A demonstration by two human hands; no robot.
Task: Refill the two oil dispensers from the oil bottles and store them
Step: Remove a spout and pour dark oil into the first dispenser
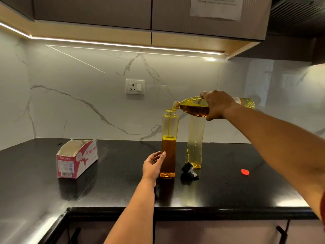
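Oil dispenser (168, 145), square, clear and uncapped, stands upright on the black counter (123, 182) just right of the left hand (152, 165), a little under half full of amber oil. That hand steadies its lower part, fingers curved against the left side and thumb on the front face. Right of the hand, past the dispenser's foot, a black pour cap (190, 170) lies on its side; a red bottle cap (245, 171) lies farther right, well apart. A second clear dispenser (194, 143) stands just behind the pour cap, with a little yellow oil at its bottom. Well left of the hand sits an open tissue box (77, 158). Above and behind, the right hand (217, 105) is wrapped round a tilted oil bottle (192, 107), its mouth over the first dispenser's opening, a thin stream falling inside. A wall socket (135, 86) is set in the marble wall beyond.
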